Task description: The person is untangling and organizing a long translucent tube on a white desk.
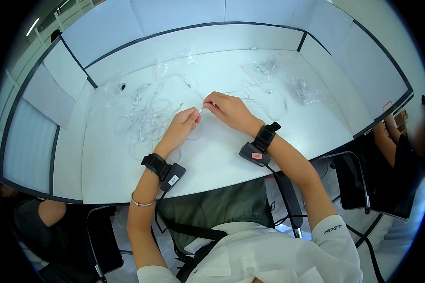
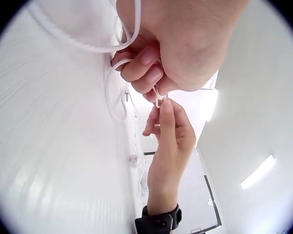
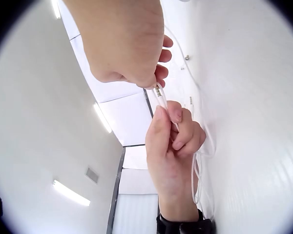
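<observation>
In the head view my two hands meet over the white table (image 1: 222, 155). My left hand (image 1: 179, 127) pinches a thin white cable (image 2: 108, 92) between thumb and fingers; a loop of it hangs past the hand in the left wrist view. A gold-banded audio plug (image 3: 157, 91) sticks out between the hands. My right hand (image 1: 231, 111) pinches at the plug end with thumb and forefinger, its other fingers loosely bent. The fingertips of both hands are very close together. The rest of the held cable runs hidden inside the left palm.
A tangle of white cables (image 1: 144, 120) lies left of my hands. More cables in clear plastic bags (image 1: 301, 87) lie at the right back. White partition panels (image 1: 184, 37) enclose the table. Other people sit on both sides, one arm (image 1: 386, 144) showing at right.
</observation>
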`<action>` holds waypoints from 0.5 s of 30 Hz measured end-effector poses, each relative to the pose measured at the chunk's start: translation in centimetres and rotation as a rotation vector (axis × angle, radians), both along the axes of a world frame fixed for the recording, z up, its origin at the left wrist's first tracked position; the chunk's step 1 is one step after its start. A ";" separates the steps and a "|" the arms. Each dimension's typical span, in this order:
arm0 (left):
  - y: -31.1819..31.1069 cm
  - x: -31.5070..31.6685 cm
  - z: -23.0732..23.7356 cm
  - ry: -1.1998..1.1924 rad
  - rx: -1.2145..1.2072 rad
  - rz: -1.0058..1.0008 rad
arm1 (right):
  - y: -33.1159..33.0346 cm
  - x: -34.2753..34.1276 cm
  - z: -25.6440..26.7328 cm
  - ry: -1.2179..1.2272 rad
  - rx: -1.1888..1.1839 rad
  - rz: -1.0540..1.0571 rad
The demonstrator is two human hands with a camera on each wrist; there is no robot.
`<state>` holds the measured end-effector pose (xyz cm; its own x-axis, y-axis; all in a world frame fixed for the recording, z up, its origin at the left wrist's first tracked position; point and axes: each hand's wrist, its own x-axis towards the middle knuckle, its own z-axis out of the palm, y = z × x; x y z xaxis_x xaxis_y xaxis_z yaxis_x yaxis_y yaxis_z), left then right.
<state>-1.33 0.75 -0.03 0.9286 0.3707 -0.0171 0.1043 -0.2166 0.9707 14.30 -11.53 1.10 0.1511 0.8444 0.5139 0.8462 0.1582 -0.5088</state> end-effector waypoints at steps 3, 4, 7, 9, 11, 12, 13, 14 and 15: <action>0.0 0.0 0.1 -0.006 -0.011 -0.004 | 0.2 0.1 -0.4 0.118 -0.026 0.019; 0.0 -0.1 0.2 -0.010 -0.015 -0.006 | 0.3 0.2 -0.5 0.171 -0.039 0.028; -0.2 -0.1 0.3 -0.034 -0.033 -0.016 | 0.6 0.3 -0.5 0.398 -0.091 0.093; -0.2 0.0 0.1 -0.063 -0.050 -0.023 | 0.7 0.4 -0.8 0.527 -0.098 0.136; -0.2 0.1 0.1 -0.070 -0.057 -0.017 | 0.8 0.5 -1.1 0.655 -0.103 0.179; -0.2 0.1 0.1 -0.074 -0.061 -0.014 | 0.9 0.5 -1.3 0.718 -0.105 0.201; -0.1 0.1 0.1 -0.079 -0.086 -0.026 | 1.0 0.5 -1.5 0.781 -0.108 0.223; -0.1 0.1 0.1 -0.077 -0.098 -0.024 | 1.1 0.6 -1.6 0.812 -0.103 0.268; -0.1 0.0 0.2 -0.075 -0.110 -0.022 | 1.3 0.7 -1.7 0.835 -0.107 0.271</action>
<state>-1.29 0.61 0.13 0.9368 0.3496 0.0134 0.0266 -0.1094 0.9936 14.97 -10.28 -0.62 0.2289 0.9431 0.2412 0.1320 0.2154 -0.9676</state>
